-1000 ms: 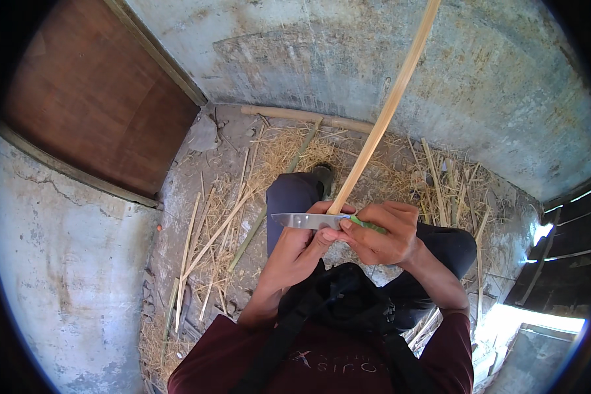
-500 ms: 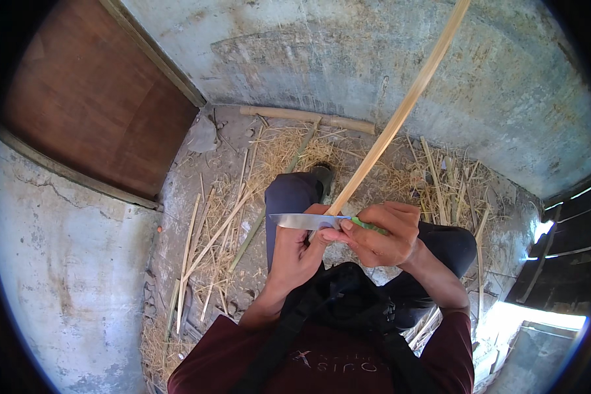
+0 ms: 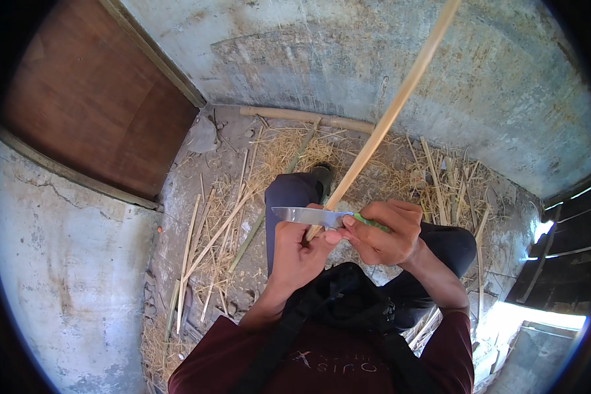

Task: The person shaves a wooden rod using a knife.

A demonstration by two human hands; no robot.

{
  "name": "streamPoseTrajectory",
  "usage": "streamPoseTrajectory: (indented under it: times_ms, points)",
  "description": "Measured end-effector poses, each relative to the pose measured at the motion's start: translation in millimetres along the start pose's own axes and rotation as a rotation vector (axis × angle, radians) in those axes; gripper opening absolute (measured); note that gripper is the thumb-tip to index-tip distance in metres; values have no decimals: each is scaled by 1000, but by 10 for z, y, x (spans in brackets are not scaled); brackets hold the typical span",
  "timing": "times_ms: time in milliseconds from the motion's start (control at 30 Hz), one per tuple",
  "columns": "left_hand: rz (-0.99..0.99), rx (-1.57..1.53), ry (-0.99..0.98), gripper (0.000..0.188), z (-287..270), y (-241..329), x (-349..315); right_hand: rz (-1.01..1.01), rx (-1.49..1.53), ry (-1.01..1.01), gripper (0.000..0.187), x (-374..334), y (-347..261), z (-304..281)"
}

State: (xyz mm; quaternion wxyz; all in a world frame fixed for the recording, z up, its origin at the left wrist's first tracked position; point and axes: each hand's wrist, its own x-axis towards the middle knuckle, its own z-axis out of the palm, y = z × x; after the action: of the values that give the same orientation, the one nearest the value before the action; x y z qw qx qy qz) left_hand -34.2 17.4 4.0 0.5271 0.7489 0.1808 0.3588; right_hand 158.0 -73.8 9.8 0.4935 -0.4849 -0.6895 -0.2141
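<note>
A long pale bamboo strip [image 3: 391,115] slants from my lap up toward the far wall. My left hand [image 3: 299,256] is closed around its near end, with the thumb pointing right. My right hand [image 3: 391,233] grips a knife by its green handle [image 3: 372,223]. The wide metal knife blade [image 3: 305,216] points left and lies across the strip just above my left thumb. Both hands nearly touch at the strip. The tip of the strip's near end is partly hidden by my fingers.
Bamboo strips [image 3: 220,240] and shavings [image 3: 285,148] litter the ground. A thick bamboo pole [image 3: 308,119] lies along the far wall [image 3: 295,59]. A brown door panel [image 3: 98,98] stands at the left, and dark slatted boards [image 3: 558,256] at the right. My knees flank the work.
The bamboo strip's far end has swung slightly left, and the strip looks turned a little. The knife blade has shifted up slightly with its face tilted differently. Both hands keep their hold.
</note>
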Motion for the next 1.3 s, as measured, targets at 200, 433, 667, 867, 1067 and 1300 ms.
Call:
streamPoseTrajectory:
  times_ms: [200, 433, 667, 867, 1067, 1300]
  points:
    - [-136, -79, -113, 62, -9, 177, 28, -19, 5, -28, 20, -3, -27, 29]
    - [-129, -241, -179, 37, -90, 96, 23, -24, -2, -28, 22, -2, -32, 11]
    - [-157, -255, -155, 62, -56, 64, 19, -27, 5, -7, 22, -18, -41, 34]
    - [-123, -206, -78, 53, -15, -14, -50, -56, 4, 22, 22, -32, -42, 38]
    - [-63, -70, -27, 42, -7, 11, -25, -66, -25, 32, 23, -13, -29, 9]
    - [15, 23, -12, 46, 10, -19, 18, -33, -10, -11, 28, 19, 9, -3]
